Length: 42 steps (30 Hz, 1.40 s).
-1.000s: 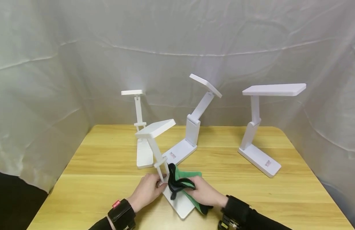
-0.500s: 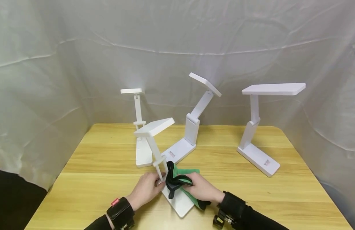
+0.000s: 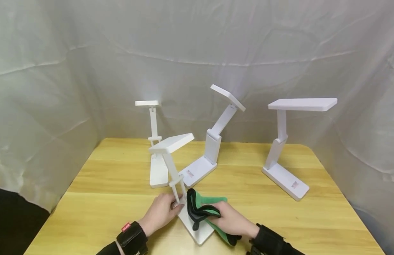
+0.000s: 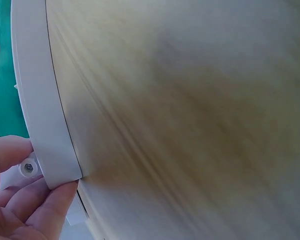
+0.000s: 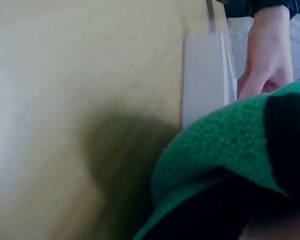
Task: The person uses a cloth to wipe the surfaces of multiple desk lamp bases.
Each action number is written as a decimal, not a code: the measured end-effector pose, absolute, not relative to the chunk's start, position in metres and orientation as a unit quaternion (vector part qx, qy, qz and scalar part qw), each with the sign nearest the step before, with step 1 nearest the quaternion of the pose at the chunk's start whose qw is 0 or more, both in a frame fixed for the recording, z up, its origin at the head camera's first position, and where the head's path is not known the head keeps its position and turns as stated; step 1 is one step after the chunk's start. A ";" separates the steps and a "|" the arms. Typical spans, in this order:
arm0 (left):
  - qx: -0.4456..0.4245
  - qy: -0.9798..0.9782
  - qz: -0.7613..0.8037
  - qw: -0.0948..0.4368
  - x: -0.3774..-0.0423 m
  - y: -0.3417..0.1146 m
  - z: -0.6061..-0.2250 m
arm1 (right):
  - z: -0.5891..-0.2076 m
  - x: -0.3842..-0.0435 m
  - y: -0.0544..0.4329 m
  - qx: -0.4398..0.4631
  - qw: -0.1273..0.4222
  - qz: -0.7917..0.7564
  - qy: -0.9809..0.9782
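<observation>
In the head view, the nearest white folding desk lamp [image 3: 172,143] stands on the table. My left hand [image 3: 160,212] grips the back end of its base, by the foot of the stem; in the left wrist view the fingers [image 4: 52,205] and thumb pinch the white base [image 4: 45,100] from both sides. My right hand [image 3: 231,219] holds a green cloth [image 3: 213,200] with black edging, bunched up and lying over the lamp base [image 3: 201,233]. From the right wrist, the cloth [image 5: 225,132] covers part of the base [image 5: 204,75] and hides most of the hand.
Behind stand more white folding lamps: one at the left [image 3: 159,171], one in the middle [image 3: 213,147] and one at the right [image 3: 284,179]. The left one is partly hidden by the near lamp. A pale curtain [image 3: 190,42] surrounds the wooden table [image 3: 98,209].
My right hand and the cloth shifted slightly left, then back to the right and toward the base's near end. The left hand keeps its grip. The head view tilts slightly.
</observation>
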<state>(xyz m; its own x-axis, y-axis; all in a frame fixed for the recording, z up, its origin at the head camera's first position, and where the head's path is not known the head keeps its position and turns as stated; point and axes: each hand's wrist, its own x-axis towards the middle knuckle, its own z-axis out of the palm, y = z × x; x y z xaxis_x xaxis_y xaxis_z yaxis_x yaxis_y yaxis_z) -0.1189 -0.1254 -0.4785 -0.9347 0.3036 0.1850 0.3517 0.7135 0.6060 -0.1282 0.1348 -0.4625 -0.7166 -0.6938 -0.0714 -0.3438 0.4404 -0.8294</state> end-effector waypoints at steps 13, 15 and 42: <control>-0.173 -0.922 -0.341 0.055 -0.119 -0.126 -0.480 | -0.466 -0.133 0.120 -0.313 0.169 -0.431 0.830; -0.177 -0.922 -0.339 0.057 -0.119 -0.125 -0.480 | -0.465 -0.127 0.128 -0.313 0.177 -0.428 0.829; -0.147 -0.926 -0.346 0.046 -0.117 -0.129 -0.477 | -0.468 -0.142 0.109 -0.304 0.178 -0.439 0.827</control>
